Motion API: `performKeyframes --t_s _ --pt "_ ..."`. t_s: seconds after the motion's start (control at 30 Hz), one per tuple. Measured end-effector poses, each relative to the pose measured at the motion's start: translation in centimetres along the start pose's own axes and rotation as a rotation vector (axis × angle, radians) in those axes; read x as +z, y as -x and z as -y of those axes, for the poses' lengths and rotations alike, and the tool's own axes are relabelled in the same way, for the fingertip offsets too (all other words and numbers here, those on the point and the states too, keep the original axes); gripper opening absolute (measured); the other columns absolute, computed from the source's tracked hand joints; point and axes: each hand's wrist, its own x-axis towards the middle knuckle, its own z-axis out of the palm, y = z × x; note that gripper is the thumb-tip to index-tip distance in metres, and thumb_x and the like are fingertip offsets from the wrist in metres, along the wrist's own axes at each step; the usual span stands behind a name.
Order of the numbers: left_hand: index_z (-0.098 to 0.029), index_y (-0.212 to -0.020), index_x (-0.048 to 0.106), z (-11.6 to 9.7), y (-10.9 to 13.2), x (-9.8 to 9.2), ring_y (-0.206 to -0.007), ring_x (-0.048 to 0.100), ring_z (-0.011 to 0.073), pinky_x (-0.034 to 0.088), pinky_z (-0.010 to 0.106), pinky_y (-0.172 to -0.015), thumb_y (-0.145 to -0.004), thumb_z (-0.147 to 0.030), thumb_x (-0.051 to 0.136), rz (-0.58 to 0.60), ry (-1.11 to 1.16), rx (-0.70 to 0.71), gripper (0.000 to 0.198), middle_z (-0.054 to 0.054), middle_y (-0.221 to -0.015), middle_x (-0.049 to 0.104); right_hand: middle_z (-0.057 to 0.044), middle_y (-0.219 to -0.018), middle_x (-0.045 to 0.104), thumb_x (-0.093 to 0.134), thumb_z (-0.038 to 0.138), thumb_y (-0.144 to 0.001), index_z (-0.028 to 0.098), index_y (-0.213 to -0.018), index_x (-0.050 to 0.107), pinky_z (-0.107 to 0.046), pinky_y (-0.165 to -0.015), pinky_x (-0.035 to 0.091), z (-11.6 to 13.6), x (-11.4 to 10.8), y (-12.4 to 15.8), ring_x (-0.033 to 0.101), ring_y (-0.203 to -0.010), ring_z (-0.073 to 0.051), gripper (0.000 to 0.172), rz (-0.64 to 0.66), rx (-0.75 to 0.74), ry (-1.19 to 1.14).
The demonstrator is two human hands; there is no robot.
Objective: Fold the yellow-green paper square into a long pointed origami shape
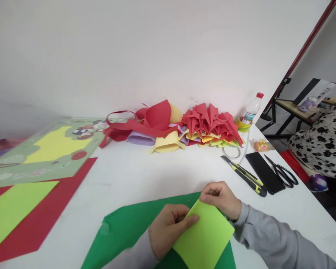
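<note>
Both my hands hold a light green square of paper [205, 235] above a dark green sheet [123, 231] on the white table [145, 175]. My left hand [168, 229] grips the square's left edge, fingers curled over it. My right hand [222, 198] pinches its far corner.
Red and lime sheets [22, 213] and a printed paper pack [44, 153] lie at the left. A heap of folded red, yellow and purple paper [184, 129] sits by the wall. Utility knives [245, 175], a black case [264, 172], scissors [282, 173], tape ring [232, 151] and bottle [252, 110] are at the right.
</note>
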Motion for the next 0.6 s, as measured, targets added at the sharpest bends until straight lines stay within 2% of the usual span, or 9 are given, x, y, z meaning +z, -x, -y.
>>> performKeyframes --t_s 0.13,0.23,0.37,0.6 --pt "-0.017 -0.056 0.053 -0.23 -0.12 0.08 -0.048 0.038 0.0109 0.024 0.024 -0.046 -0.061 -0.062 0.062 -0.048 -0.038 0.006 0.046 -0.004 -0.049 0.044 0.002 -0.055 0.062 0.082 0.047 -0.06 0.014 -0.065 0.066 -0.021 -0.046 0.038 0.04 -0.03 0.02 0.05 -0.045 -0.008 0.037 -0.026 0.001 -0.017" --pt "-0.015 -0.058 0.057 -0.54 -0.08 -0.14 -0.05 0.039 0.0115 0.026 0.024 -0.048 -0.06 -0.057 0.064 -0.126 -0.042 0.023 0.042 -0.003 -0.05 0.046 0.002 -0.052 0.062 0.083 0.045 -0.059 0.014 -0.062 0.066 -0.02 -0.045 0.038 0.06 -0.33 -0.19 0.05 -0.044 -0.007 0.035 -0.117 -0.03 -0.058" --pt "-0.015 -0.059 0.063 -0.66 0.14 -0.6 -0.052 0.041 0.0113 0.031 0.023 -0.05 -0.061 -0.049 0.069 -0.257 -0.024 0.117 0.034 -0.003 -0.051 0.05 0.003 -0.051 0.062 0.084 0.042 -0.058 0.014 -0.062 0.068 -0.018 -0.044 0.038 0.0 -0.81 -0.56 0.049 -0.043 -0.006 0.032 -0.227 -0.106 -0.096" --pt "-0.017 -0.064 0.07 -0.25 0.26 -0.33 -0.054 0.05 0.0127 0.039 0.021 -0.05 -0.062 -0.039 0.072 -0.384 0.059 0.242 0.022 -0.001 -0.057 0.061 0.001 -0.056 0.066 0.086 0.037 -0.058 0.015 -0.066 0.071 -0.02 -0.047 0.043 0.18 -0.74 -0.51 0.055 -0.047 -0.009 0.027 -0.177 -0.113 -0.104"
